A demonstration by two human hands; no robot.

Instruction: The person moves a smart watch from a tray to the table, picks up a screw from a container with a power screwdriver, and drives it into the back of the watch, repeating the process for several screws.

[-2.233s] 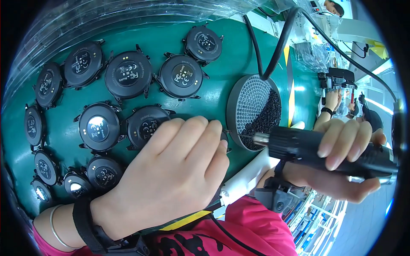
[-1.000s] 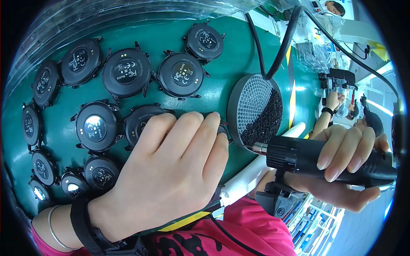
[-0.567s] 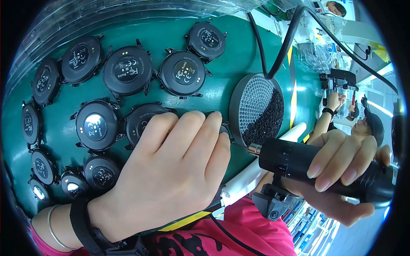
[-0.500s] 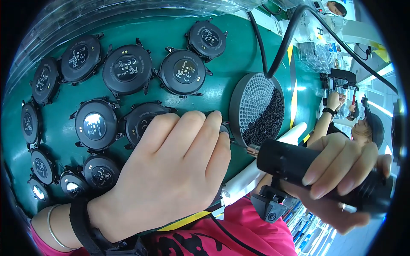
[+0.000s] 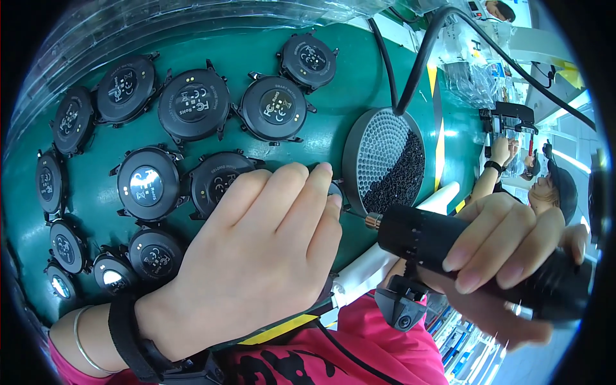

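Observation:
My left hand [image 5: 253,260] lies back up, its fingers curled together over a dark round watch case [image 5: 335,188]. Only a bit of that case shows past the fingertips; the rest is hidden. In my right hand [image 5: 491,247] is a black electric screwdriver [image 5: 417,236], held nearly level. Its thin bit points left at the case's edge by my left fingertips; whether it touches a screw is too small to tell. Just beyond the bit stands a round grey dimpled tray [image 5: 378,144] with many tiny black screws [image 5: 398,183] heaped on its right side.
Several black watch cases [image 5: 194,104] lie back side up on the green mat [image 5: 237,54], left and far. A black cable [image 5: 423,61] arches over the tray. Clear plastic trays [image 5: 192,19] line the far edge. A co-worker [image 5: 552,192] sits at the right.
The screwdriver and my right hand have shifted slightly left, bringing the bit nearer my left fingertips. My left hand stays almost in place.

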